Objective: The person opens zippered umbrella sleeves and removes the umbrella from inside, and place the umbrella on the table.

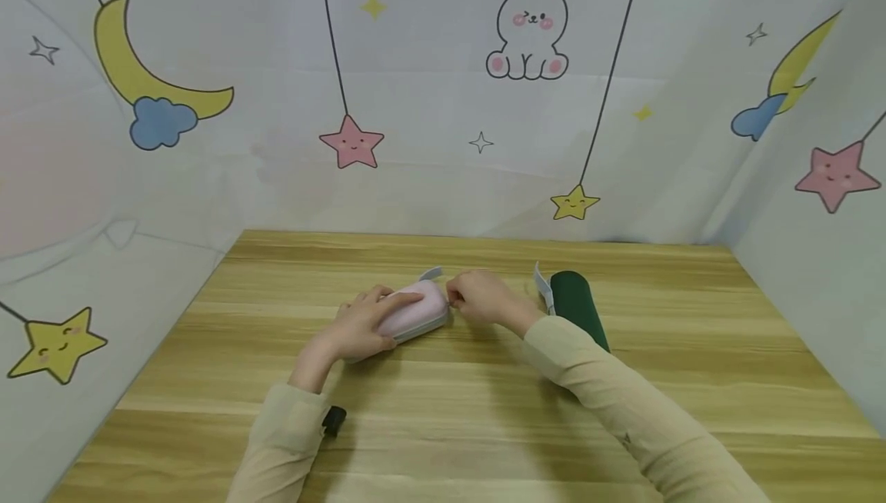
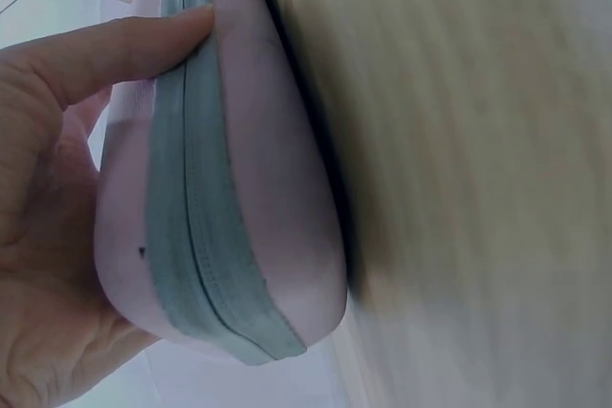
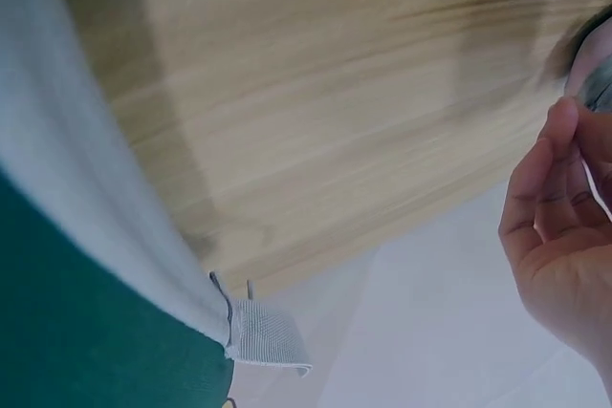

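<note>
A pale pink zippered case (image 1: 424, 307) lies slanted on the table, its grey zipper band (image 2: 206, 188) running along the near side. My left hand (image 1: 360, 326) grips it from the left, fingers over the top and thumb against the zipper band in the left wrist view. At the case's right end, my right hand (image 1: 484, 297) has thumb and forefinger pinched together on the zipper pull, which the fingertips mostly hide. A light grey fabric tab (image 1: 431, 273) sticks up behind the case.
Right of the right hand lies a dark green case (image 1: 577, 303) with a light grey strap (image 1: 543, 288), partly covered by the right sleeve. A small black piece (image 1: 334, 421) shows beside the left cuff. A printed curtain (image 1: 429, 195) closes off the wooden table's back edge.
</note>
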Action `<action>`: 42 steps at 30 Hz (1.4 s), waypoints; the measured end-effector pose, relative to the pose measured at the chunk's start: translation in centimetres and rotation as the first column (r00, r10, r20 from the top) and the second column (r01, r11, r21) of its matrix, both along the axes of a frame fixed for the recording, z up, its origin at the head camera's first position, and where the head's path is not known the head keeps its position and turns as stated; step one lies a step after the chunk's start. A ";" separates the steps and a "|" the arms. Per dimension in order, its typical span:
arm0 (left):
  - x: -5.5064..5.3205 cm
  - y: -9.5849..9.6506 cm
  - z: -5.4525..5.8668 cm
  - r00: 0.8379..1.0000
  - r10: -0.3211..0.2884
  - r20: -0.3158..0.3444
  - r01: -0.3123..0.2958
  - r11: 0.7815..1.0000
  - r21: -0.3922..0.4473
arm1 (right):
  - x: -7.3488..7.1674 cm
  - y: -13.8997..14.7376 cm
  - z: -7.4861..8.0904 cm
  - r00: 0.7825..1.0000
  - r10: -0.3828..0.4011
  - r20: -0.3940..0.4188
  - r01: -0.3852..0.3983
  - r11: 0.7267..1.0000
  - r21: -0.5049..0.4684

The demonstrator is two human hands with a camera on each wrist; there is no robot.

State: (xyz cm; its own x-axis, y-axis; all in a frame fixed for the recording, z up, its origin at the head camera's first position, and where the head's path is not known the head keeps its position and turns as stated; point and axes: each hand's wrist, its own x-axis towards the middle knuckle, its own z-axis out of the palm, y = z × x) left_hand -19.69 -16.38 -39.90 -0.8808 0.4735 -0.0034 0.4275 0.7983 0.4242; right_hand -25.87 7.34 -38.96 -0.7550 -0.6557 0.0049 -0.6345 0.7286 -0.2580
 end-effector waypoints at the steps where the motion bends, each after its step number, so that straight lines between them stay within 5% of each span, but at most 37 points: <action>1: 0.0 0.0 0.0 1.000 -0.001 0.003 0.001 1.000 0.001 | 0.1 -0.1 0.0 1.000 -0.011 -0.005 0.011 1.000 0.002; 9: -0.1 -0.2 0.0 1.000 -0.008 0.010 0.008 1.000 0.003 | 0.8 -0.5 -0.5 0.994 -0.095 -0.053 0.094 0.995 -0.019; 27: -0.1 -0.1 -0.4 1.000 0.009 -0.008 -0.009 1.000 -0.014 | 1.9 -0.6 -1.3 0.970 -0.240 0.020 0.240 0.955 -0.172; 42: 0.1 0.8 0.2 0.998 0.058 -0.004 -0.058 0.998 -0.028 | 1.9 -0.3 -1.7 0.967 -0.254 0.031 0.254 0.945 -0.207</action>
State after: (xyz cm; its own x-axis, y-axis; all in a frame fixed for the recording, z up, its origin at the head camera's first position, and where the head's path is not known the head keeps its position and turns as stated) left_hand -19.58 -15.62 -39.71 -0.9067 0.4217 -0.0132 0.3817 0.8333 0.3998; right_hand -23.93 7.00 -40.70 -0.8967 -0.4269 0.1171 -0.4341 0.7958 -0.4223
